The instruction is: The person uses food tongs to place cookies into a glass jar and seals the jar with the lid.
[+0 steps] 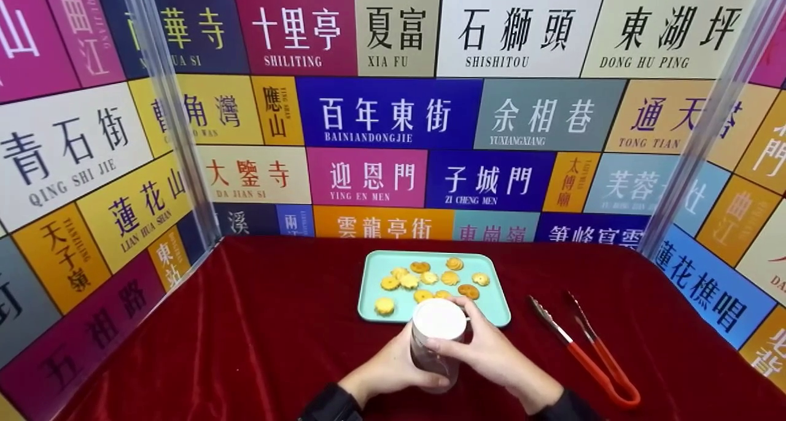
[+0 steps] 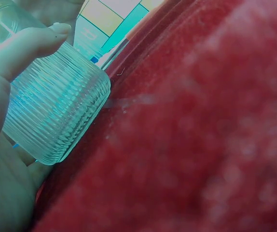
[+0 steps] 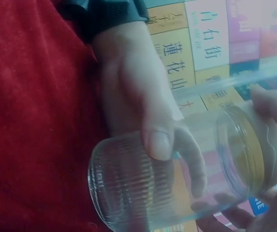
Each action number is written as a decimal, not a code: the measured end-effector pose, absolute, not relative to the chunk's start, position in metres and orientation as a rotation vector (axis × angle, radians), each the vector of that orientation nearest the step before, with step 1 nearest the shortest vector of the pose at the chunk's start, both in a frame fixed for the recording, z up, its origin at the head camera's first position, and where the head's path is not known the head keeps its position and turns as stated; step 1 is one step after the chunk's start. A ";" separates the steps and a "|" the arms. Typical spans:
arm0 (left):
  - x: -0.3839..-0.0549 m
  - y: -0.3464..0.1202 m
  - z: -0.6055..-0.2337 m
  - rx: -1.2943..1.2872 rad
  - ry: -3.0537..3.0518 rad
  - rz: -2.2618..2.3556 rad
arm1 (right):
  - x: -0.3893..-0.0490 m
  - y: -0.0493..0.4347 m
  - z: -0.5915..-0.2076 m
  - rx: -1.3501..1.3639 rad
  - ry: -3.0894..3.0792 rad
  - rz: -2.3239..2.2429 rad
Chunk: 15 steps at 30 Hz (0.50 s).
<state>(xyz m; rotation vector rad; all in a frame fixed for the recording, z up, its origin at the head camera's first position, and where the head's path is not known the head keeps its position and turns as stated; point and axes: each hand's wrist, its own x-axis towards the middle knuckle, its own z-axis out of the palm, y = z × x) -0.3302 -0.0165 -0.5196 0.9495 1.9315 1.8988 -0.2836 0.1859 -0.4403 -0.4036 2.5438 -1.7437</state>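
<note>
In the middle of the head view, a clear ribbed jar (image 2: 61, 111) with a white lid (image 1: 439, 320) is held at the near edge of a mint-green tray (image 1: 491, 313). My left hand (image 1: 392, 363) wraps round the jar's body, thumb across its near side. At the top, my right hand (image 1: 491, 350) grips the lid, its thumb and fingers on opposite sides. The right wrist view shows the jar lying across the picture, its lid (image 3: 273, 150) toward the right fingers. Several small golden cookies (image 1: 384, 305) lie scattered on the tray.
Metal tongs with red handles (image 1: 587, 369) lie spread on the right of the dark red cloth (image 1: 245, 323). Behind the table stands a wall of colourful sign panels (image 1: 387, 111), with clear upright strips (image 1: 178, 120) at its corners.
</note>
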 end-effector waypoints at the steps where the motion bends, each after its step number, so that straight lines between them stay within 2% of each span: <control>1: -0.330 -0.017 -0.520 0.951 1.940 1.896 | -0.285 0.188 -0.440 -0.427 2.503 -1.752; 8: -0.331 -0.017 -0.520 0.973 1.973 1.885 | -0.291 0.198 -0.440 -0.506 2.338 -1.778; 15: -0.333 -0.017 -0.523 0.987 1.967 1.880 | -0.289 0.196 -0.438 -0.459 2.367 -1.765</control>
